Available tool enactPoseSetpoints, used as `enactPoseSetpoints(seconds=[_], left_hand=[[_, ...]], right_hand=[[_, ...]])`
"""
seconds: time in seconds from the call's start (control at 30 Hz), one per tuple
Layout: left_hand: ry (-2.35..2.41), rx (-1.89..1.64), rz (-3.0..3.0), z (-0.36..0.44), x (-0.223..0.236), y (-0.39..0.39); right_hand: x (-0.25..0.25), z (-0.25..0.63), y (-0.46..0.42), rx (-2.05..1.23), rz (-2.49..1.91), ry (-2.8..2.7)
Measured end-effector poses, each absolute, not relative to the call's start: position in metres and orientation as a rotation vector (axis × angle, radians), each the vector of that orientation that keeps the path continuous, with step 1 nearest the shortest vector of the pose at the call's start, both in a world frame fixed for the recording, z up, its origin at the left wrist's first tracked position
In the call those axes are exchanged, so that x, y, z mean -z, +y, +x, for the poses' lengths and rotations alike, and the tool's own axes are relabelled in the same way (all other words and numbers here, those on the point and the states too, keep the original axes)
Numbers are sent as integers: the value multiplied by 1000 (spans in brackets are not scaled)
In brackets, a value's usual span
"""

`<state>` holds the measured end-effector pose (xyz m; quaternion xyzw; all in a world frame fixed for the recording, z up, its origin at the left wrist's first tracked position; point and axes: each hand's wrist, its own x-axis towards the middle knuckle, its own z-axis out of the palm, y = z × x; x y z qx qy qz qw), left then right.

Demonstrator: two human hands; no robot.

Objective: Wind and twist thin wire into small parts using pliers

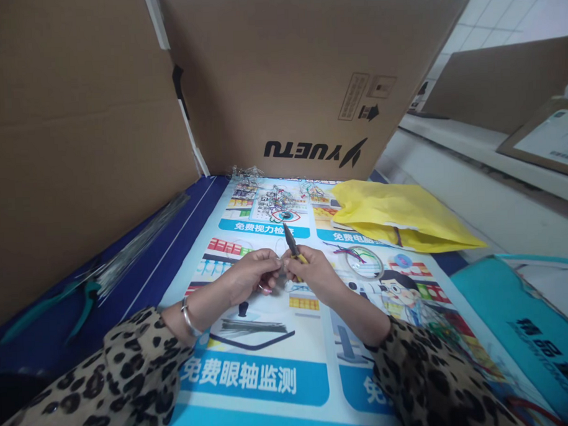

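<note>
Over the printed mat [300, 417], my two hands meet at the fingertips. My right hand [316, 271] is closed round small yellow-handled pliers [290, 239], their dark nose pointing away from me. The fingers of my left hand [253, 273] are pinched together on a thin wire [281, 245], which shows only faintly beside the pliers. Its far end is too fine to make out. Just below the hands lies a bundle of short straight wires [253, 326]. A clear ring-shaped dish [364, 262] with purple and red strands is to the right.
Cardboard panels [307, 69] stand behind and at the left. Tangled wire pieces [276, 198] lie at the back near a yellow bag [400, 212]. Teal-handled pliers [85, 307] and long wires [140, 243] are at the left. A teal package [515, 317] sits at the right.
</note>
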<state>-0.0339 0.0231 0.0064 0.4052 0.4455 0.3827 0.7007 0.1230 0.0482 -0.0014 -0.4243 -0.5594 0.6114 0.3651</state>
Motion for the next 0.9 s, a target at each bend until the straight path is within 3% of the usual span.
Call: enactPoseSetpoints(seconds=[0.9], left_hand=[[849, -822, 695, -37, -4, 26]], right_hand=[[-6, 126, 45, -1609, -1041, -1471]])
